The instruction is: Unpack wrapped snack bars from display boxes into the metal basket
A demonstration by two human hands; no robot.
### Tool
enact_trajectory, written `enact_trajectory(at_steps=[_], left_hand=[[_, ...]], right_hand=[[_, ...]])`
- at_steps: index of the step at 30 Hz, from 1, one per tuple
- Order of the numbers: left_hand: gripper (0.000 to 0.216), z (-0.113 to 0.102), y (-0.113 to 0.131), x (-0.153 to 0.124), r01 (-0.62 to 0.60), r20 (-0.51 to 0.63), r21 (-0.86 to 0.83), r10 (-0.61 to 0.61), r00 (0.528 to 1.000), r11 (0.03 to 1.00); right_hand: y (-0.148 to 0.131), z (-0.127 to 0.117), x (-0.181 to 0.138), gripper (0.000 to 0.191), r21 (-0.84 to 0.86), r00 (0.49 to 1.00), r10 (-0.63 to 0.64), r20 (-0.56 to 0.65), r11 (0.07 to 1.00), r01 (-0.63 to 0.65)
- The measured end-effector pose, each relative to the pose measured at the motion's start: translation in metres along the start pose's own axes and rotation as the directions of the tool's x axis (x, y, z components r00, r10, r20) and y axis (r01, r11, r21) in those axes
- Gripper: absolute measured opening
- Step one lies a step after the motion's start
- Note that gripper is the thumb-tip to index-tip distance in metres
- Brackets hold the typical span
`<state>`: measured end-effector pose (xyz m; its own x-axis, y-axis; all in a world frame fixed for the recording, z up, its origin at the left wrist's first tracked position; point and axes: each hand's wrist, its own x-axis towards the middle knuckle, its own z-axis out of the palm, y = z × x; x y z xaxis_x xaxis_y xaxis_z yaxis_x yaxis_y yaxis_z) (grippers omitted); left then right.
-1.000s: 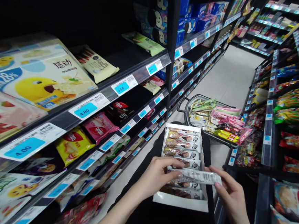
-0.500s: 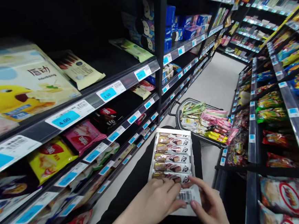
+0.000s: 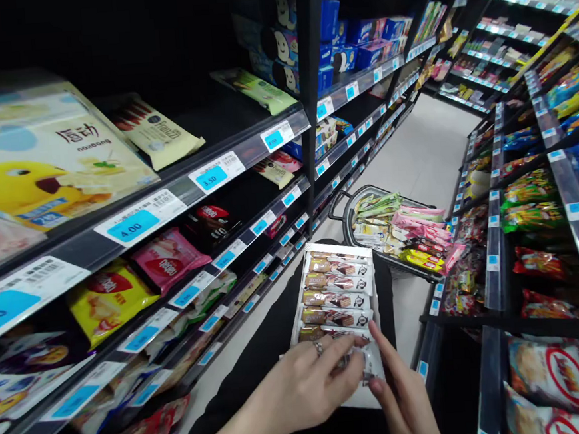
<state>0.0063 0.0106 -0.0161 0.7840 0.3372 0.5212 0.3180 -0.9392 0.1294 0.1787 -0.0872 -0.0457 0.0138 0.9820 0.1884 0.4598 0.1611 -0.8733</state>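
Note:
A white open box (image 3: 300,296) rests on my lap, holding a row of wrapped chocolate wafer bars (image 3: 332,299). My left hand (image 3: 315,379), with a ring on one finger, curls over the near end of the row. Its fingers press on the nearest wafer bar (image 3: 372,363), whose wrapper is mostly covered by them. At the box's right side is my right hand (image 3: 406,392), index finger stretched along the edge and thumb apart from it, the wafer bar's end between them.
A black basket (image 3: 349,229) full of snack packs stands on the aisle floor ahead. Shelves with price labels (image 3: 127,226) rise close on my left, holding a duck-printed pack (image 3: 55,175). Bagged snacks (image 3: 557,370) fill the right-hand shelves.
The nearest wafer bar's barcode side no longer shows. My left fingers have pressed further over it, and my right index finger has straightened along the box edge. The view has shifted slightly.

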Motion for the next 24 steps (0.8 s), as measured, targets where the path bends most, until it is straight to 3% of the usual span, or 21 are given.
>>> enact_trajectory(at_steps=[3,10,13,16,19,22,24], left_hand=[[0.024,0.000,0.000,-0.001,-0.062,0.031,0.031,0.061,0.998,0.998],[0.014,0.004,0.007,-0.001,-0.051,0.078,0.056,0.047,0.996,0.997],[0.015,0.004,0.006,0.000,-0.060,0.078,0.036,0.057,0.995,0.998],[0.015,0.004,0.003,0.000,-0.047,0.067,0.035,0.045,0.997,0.998],[0.016,0.005,0.002,-0.001,-0.005,0.060,0.042,0.003,0.998,0.999],[0.022,0.004,0.004,-0.001,0.111,0.031,-0.053,-0.110,0.993,0.992],[0.028,0.002,0.007,0.000,0.234,0.050,-0.241,-0.229,0.972,0.942]], right_hand=[[-0.003,0.001,0.004,0.064,0.010,1.000,-0.015,0.011,1.000,0.015],[-0.005,0.004,0.004,0.066,-0.001,0.997,-0.033,0.072,0.999,0.033],[-0.003,0.008,-0.001,0.066,0.027,0.996,0.025,0.087,0.999,-0.028],[-0.005,0.014,-0.004,0.051,0.113,0.986,0.159,-0.042,0.982,-0.153],[-0.010,0.020,-0.003,0.016,0.218,0.953,0.268,-0.143,0.947,-0.234],[-0.017,0.022,0.002,0.022,0.306,0.966,0.243,-0.091,0.930,-0.206],[-0.020,0.023,0.004,0.024,0.383,0.969,0.228,-0.097,0.907,-0.175]])
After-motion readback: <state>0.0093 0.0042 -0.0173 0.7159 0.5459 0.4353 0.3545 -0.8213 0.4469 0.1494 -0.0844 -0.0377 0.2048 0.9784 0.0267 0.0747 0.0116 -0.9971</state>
